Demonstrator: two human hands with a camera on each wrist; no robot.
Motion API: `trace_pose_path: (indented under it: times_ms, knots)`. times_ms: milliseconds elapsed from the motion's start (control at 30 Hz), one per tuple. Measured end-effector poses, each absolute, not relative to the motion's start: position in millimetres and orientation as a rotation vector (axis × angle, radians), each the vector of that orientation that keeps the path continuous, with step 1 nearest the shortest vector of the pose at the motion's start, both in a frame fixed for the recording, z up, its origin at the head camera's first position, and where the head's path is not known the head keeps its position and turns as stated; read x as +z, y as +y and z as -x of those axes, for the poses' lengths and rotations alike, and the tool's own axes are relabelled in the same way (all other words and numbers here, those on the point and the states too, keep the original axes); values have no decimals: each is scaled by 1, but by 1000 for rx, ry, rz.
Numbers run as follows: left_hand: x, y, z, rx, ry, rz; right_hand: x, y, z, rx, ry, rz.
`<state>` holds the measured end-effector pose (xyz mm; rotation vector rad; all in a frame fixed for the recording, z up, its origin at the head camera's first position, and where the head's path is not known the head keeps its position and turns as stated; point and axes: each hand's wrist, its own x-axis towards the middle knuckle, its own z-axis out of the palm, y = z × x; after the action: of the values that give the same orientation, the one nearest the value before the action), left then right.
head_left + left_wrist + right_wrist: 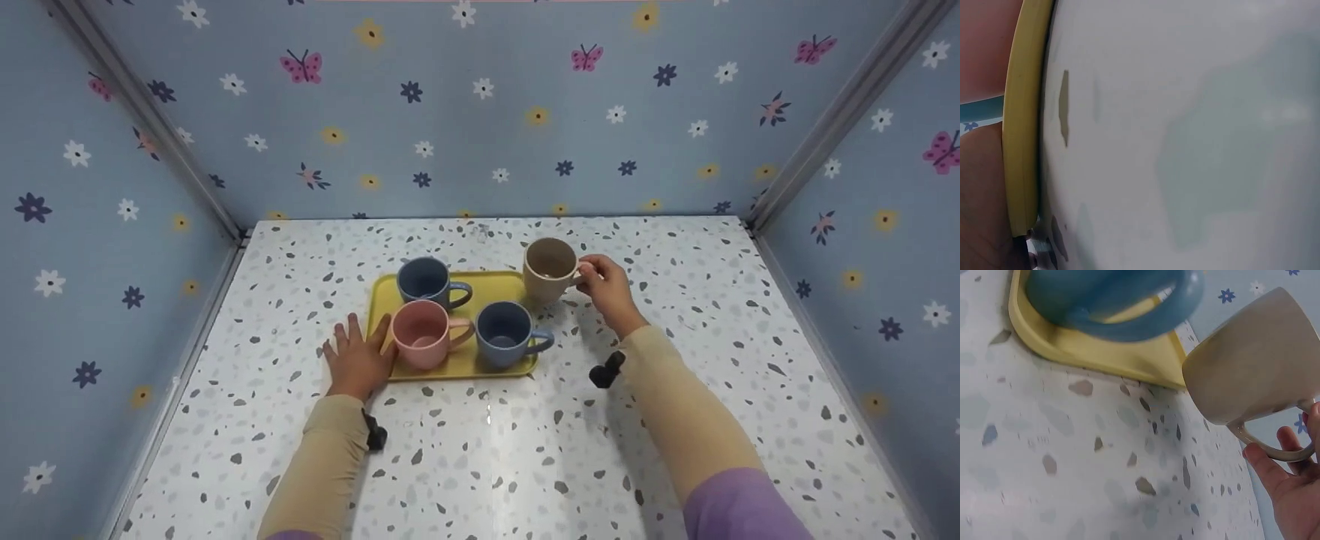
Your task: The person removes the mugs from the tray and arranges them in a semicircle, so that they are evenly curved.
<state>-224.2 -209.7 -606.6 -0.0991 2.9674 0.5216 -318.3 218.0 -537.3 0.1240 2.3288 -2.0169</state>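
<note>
My right hand (611,292) grips the handle of a beige mug (550,274) at the back right corner of a yellow tray (457,367). In the right wrist view, the fingers curl round that mug's handle, and its base seems raised off the table. On the tray stand a dark blue mug (424,279) at the back left, a pink mug (421,335) in front of it, and a lighter blue mug (504,335) at the front right. With fingers spread, my left hand (360,364) rests against the tray's left edge, its thumb beside the pink mug.
A white speckled table (465,465) lies under the tray. Blue flower-patterned panels (480,112) enclose its back and both sides, joined by grey corner posts. Each wrist carries a small black camera (606,370).
</note>
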Motion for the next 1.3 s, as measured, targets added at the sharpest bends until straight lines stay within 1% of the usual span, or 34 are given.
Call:
trace_pose_path:
  times_ms: [200, 433, 633, 933, 1300]
  knots:
    - [-606, -210, 229, 522, 2971, 107, -540, 237, 322, -1937, 2407, -168]
    - [-612, -206, 228, 517, 2923, 108, -551, 260, 318, -1880, 2420, -274]
    - [-613, -206, 229, 502, 2936, 121, -554, 270, 319, -1843, 2431, -323]
    - [-610, -203, 228, 529, 2940, 124, -557, 274, 324, -1865, 2398, -359]
    - [-610, -208, 223, 506, 2946, 124, -558, 263, 324, -1912, 2319, -442]
